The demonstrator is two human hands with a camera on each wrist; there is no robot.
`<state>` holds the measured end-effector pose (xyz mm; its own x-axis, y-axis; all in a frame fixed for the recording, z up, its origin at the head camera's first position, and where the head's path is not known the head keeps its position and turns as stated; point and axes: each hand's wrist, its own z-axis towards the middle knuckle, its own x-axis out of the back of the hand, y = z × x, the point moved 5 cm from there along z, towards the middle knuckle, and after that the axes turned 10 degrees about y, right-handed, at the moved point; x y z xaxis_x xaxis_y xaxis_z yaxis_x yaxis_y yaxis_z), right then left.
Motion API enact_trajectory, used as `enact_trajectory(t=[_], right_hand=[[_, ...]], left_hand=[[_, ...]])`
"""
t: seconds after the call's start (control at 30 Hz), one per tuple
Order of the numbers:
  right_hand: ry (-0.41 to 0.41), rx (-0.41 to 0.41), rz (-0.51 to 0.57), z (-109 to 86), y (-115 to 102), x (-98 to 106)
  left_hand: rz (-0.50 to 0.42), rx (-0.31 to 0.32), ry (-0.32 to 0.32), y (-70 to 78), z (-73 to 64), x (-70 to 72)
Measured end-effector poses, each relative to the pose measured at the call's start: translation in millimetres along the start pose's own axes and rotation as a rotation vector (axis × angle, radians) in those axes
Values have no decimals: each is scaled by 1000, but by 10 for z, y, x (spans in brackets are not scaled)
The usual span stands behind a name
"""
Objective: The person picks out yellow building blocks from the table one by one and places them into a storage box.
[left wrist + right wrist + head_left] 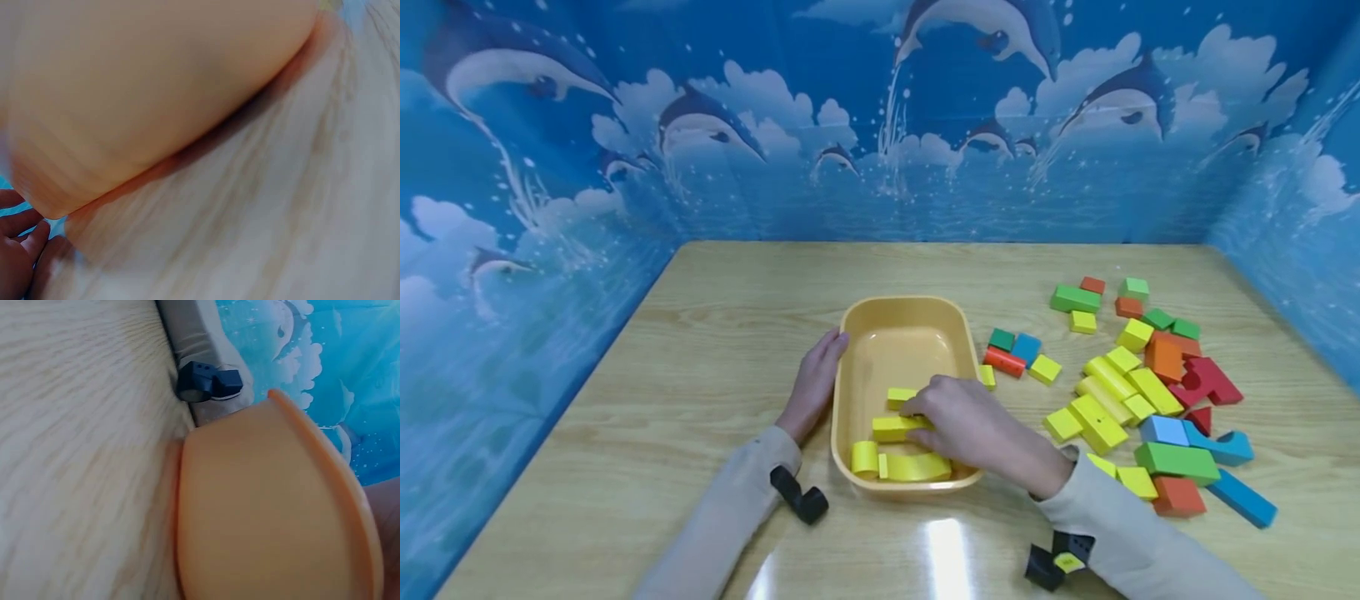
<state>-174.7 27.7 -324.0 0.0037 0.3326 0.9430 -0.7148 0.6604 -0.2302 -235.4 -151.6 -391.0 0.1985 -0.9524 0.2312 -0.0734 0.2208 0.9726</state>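
A tan plastic basin stands on the table. My left hand rests along its left outer wall, fingertips at the rim; the left wrist view shows these fingers beside the basin wall. Reaching over the right side, my right hand pinches a long yellow block inside the basin. Another yellow block lies just beyond it. Nearer me in the basin are a yellow cylinder and a curved yellow block. The right wrist view shows mostly the basin's outside, with the right fingers hidden.
Right of the basin lie a green cube, a blue block, a red cylinder and a yellow block. Farther right spreads a cluster of several coloured blocks, including a long green block. A dolphin-print curtain surrounds the table.
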Motion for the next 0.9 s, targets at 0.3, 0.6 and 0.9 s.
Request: enact_trajectory(t=[0.3, 0.6, 0.9], right_hand=[[-2, 35, 31, -18, 12, -79], [-35, 35, 52, -59, 47, -79], [-70, 8, 70, -71, 43, -89]], left_hand=[[-9, -42, 6, 14, -4, 10], [-2, -44, 4, 10, 17, -2], [-7, -14, -20, 5, -2, -6]])
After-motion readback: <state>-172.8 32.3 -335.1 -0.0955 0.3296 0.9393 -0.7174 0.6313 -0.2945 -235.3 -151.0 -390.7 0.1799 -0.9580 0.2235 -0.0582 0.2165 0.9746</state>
